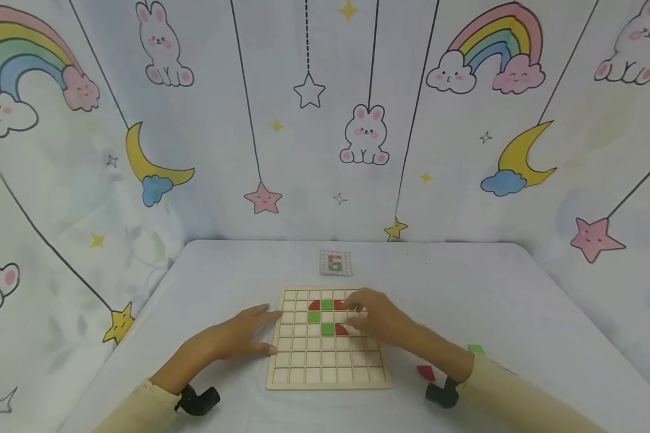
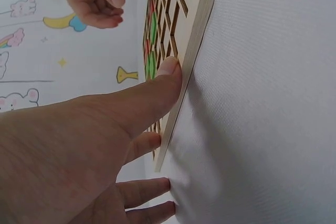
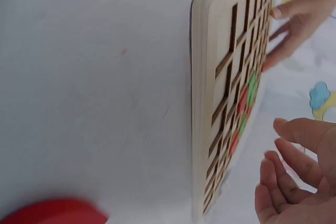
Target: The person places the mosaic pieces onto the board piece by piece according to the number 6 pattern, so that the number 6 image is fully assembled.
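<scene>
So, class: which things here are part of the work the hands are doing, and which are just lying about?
In the work:
wooden grid board
red and green tiles in the board
left hand steadying the board's edge
right hand over the tiles
pattern card

Lying about:
loose red tile
loose green tile

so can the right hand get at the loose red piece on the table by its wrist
Probably yes. The right hand hovers empty over the wooden grid board, and the red piece lies uncovered on the table beside that forearm, nothing between.
</scene>
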`<state>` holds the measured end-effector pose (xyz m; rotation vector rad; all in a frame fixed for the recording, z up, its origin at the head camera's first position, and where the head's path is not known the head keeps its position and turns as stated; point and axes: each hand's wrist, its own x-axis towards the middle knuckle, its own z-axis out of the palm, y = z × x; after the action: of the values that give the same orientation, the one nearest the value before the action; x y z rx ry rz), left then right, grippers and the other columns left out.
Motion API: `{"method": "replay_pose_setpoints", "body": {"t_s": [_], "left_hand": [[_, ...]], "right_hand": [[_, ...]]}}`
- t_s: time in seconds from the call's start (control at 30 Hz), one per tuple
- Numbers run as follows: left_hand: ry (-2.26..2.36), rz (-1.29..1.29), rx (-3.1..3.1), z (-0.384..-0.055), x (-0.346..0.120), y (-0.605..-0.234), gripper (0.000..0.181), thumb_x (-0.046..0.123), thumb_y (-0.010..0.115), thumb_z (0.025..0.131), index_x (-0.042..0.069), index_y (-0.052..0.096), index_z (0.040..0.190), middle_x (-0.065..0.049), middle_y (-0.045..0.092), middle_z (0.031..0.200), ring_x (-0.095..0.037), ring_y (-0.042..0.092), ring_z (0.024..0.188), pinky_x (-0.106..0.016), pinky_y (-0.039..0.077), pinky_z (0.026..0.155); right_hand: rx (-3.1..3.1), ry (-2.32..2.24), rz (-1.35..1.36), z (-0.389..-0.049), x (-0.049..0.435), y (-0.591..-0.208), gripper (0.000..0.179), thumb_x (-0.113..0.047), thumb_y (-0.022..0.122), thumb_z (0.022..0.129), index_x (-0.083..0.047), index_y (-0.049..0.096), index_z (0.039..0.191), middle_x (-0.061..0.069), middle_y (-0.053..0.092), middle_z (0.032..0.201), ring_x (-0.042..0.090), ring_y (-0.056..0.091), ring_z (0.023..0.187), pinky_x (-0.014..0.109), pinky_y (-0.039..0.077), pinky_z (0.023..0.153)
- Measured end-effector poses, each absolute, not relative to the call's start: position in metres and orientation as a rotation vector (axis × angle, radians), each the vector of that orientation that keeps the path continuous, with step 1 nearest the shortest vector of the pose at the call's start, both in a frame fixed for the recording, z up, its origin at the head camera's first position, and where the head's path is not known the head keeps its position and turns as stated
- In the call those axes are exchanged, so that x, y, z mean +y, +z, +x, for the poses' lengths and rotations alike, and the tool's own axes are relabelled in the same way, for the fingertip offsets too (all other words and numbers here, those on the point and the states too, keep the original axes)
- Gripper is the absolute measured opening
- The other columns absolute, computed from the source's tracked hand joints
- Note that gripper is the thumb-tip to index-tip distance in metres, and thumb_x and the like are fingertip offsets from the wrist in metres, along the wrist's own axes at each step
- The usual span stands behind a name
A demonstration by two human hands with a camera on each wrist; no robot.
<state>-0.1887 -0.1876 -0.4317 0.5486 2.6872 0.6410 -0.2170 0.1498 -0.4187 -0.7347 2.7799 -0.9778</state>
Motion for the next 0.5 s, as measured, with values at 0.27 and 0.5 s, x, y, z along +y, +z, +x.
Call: {"method": "replay_pose_setpoints", "body": {"t_s": [0.27, 0.5], "left_hand": [[0.646, 0.562, 2.688, -0.186, -0.189, -0.431, 0.08, 0.047, 0.079, 0.094, 0.015, 0.046, 0.16, -0.028, 0.031, 0.167, -0.05, 0.031, 0.154, -0.068, 0.033, 0.12], [0.636, 0.583, 2.69, -0.187, -0.19, -0.431, 0.08, 0.047, 0.078, 0.095, 0.014, 0.046, 0.16, -0.03, 0.031, 0.167, -0.051, 0.031, 0.154, -0.068, 0.033, 0.12]], "right_hand": [[2.849, -1.05, -0.602, -0.224, 0.201, -0.414, 0.031, -0.018, 0.08, 0.095, -0.011, 0.072, 0.125, 0.006, 0.073, 0.122, 0.022, 0.066, 0.112, 0.052, 0.056, 0.103], [2.813, -1.076, -0.399, -0.22, 0.245, -0.416, 0.039, -0.023, 0.079, 0.096, -0.01, 0.069, 0.131, 0.009, 0.072, 0.124, 0.027, 0.066, 0.117, 0.05, 0.057, 0.104]]}}
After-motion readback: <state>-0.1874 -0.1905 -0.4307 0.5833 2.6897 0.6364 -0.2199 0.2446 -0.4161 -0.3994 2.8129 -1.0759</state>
